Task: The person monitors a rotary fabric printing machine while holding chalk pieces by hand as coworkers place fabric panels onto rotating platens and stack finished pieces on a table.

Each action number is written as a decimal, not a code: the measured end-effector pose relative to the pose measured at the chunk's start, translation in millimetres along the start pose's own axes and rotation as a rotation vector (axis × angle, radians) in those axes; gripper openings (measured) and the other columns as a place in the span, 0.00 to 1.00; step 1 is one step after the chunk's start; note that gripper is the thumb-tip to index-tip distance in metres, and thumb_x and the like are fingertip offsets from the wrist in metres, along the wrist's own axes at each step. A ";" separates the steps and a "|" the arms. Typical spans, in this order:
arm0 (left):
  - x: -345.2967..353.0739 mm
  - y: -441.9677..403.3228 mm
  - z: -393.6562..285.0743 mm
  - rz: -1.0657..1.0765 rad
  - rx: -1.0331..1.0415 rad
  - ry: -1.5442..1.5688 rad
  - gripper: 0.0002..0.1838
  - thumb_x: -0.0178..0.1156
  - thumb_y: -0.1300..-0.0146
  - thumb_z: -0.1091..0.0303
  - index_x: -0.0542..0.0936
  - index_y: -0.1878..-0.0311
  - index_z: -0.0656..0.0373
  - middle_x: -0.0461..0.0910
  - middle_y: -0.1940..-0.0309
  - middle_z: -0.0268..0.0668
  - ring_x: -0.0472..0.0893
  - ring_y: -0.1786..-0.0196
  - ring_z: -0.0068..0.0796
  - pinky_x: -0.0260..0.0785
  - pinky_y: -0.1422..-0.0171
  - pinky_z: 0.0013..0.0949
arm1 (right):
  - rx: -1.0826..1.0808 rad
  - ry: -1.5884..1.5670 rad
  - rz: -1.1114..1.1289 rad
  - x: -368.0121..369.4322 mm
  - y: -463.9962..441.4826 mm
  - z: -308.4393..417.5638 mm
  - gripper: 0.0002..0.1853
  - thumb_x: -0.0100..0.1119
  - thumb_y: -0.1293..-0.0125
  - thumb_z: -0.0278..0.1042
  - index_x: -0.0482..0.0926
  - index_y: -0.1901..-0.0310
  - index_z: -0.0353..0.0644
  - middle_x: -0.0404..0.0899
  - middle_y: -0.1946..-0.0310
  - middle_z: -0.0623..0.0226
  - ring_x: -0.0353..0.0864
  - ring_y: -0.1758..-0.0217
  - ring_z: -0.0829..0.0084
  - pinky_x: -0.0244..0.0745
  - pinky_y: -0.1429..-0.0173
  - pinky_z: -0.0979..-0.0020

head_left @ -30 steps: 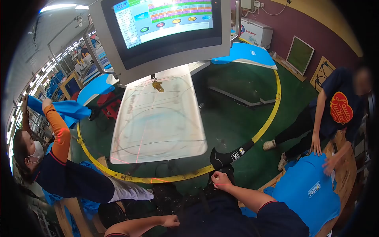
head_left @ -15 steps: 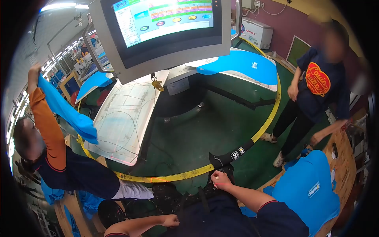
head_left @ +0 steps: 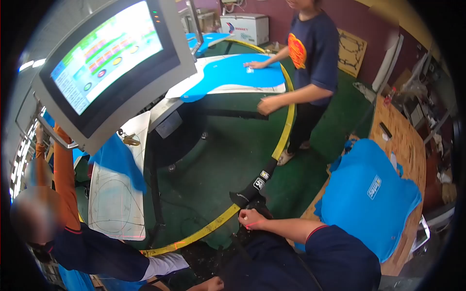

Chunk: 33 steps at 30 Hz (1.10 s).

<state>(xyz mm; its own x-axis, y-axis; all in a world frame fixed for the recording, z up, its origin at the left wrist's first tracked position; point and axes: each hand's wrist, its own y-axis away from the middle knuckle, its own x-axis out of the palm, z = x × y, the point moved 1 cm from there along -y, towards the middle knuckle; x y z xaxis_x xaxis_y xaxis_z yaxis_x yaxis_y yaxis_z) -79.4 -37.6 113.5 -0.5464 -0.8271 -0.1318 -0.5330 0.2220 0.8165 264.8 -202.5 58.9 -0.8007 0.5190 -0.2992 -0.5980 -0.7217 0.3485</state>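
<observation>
Near my lap, my right hand [head_left: 250, 219] is closed, its fingers curled together; whatever may be inside is too small to make out. It rests just behind the black sleeve [head_left: 250, 190] with white labels, wrapped around the yellow ring rail [head_left: 216, 221]. My left hand [head_left: 213, 284] lies low at the bottom edge, partly cut off, with its fingers curled. Neither hand touches a garment. To my right, a blue shirt piece [head_left: 371, 199] with a white "Wintec" print lies on a wooden table [head_left: 407, 179].
A tilted monitor [head_left: 107, 63] stands at upper left. On the left, a co-worker [head_left: 92, 247] holds blue cloth [head_left: 119, 157] over a white platen [head_left: 116, 208]. Another person [head_left: 313, 53] touches a blue shirt piece [head_left: 228, 72] on the far platen.
My view has turned right, so the monitor sits further left. The person on the right now has a hand on the far blue piece. The left co-worker's cloth is now over the platen.
</observation>
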 end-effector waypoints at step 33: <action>3.6 -7.7 12.9 0.073 0.088 0.040 0.27 0.58 0.32 0.49 0.82 0.76 0.66 0.82 0.81 0.39 0.83 0.75 0.30 0.75 0.66 0.38 | -0.030 0.029 -0.064 7.0 -10.5 -1.4 0.12 0.63 0.30 0.39 0.83 0.63 0.37 0.86 0.76 0.56 0.89 0.76 0.66 0.83 0.65 0.63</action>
<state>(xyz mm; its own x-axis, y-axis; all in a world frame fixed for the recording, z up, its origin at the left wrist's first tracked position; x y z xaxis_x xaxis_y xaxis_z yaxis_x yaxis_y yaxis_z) -85.6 -35.6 99.5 -0.5607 -0.8265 -0.0498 -0.5485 0.3257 0.7701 265.5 -191.9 51.9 -0.7590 0.5513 -0.3464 -0.6465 -0.7009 0.3013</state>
